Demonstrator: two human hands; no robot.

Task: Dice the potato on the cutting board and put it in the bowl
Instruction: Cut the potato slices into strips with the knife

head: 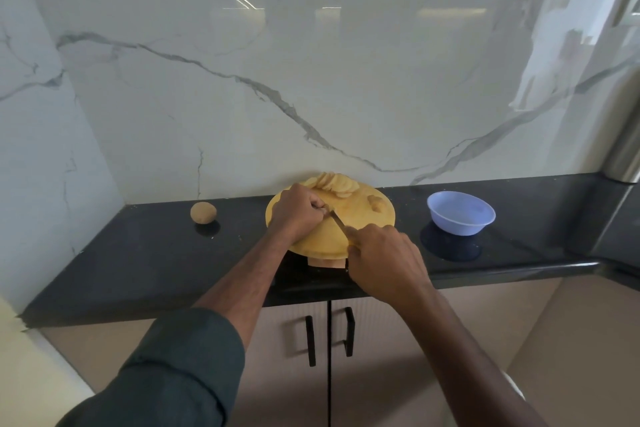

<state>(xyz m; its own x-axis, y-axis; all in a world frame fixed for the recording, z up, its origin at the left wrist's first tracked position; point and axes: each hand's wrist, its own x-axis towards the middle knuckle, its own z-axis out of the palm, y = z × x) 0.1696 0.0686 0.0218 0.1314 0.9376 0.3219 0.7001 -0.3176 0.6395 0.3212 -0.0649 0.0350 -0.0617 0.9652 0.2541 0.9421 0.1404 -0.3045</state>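
A round yellow cutting board [360, 218] lies on the black counter. A fan of potato slices [337, 184] sits at its far edge, and a small potato piece [376, 203] lies at its right. My left hand [298, 213] curls over a piece of potato on the board; the piece is almost fully hidden under the fingers. My right hand [384, 258] grips the handle of a knife [337, 220], whose blade points up-left and meets my left fingertips. A pale blue bowl [460, 213] stands to the right of the board, empty.
A whole unpeeled potato [203, 212] rests on the counter [145, 260] left of the board. A marble wall rises right behind the board. A steel appliance edge [627, 149] stands at the far right. Cabinet doors with black handles [310, 340] are below the counter.
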